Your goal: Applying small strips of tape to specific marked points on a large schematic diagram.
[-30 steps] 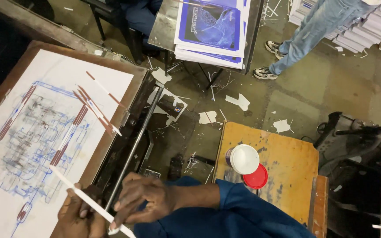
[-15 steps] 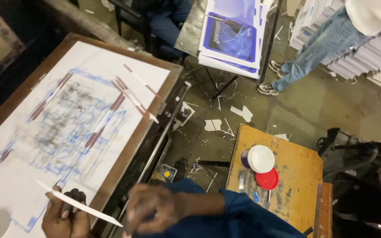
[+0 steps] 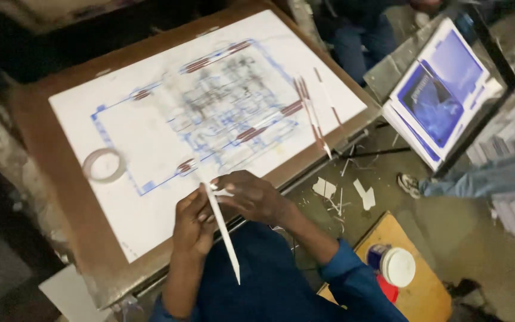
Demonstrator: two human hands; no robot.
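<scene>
A long thin white paper strip [image 3: 225, 234] runs from my fingers down toward my lap. My left hand [image 3: 192, 222] grips it from the left near its top end. My right hand [image 3: 253, 197] pinches the top end from the right. Both hands hover over the near edge of a large white sheet [image 3: 150, 155] marked with blue lines and reddish strips, which lies on a brown board [image 3: 49, 161]. A roll of clear tape [image 3: 104, 165] lies on the sheet to the left of my hands.
Several loose strips [image 3: 312, 116] lie on the sheet's right side. A stack of blue printed sheets [image 3: 439, 95] sits on a stand at right. Another person's leg and shoe [image 3: 412, 183] stand near it. A wooden stool [image 3: 424, 292] carries a white-lidded jar [image 3: 396, 265]. Paper scraps [image 3: 344, 192] litter the floor.
The view has swung left and down, so the board now fills the frame. My right hand has come up to join the left on the strip's top end.
</scene>
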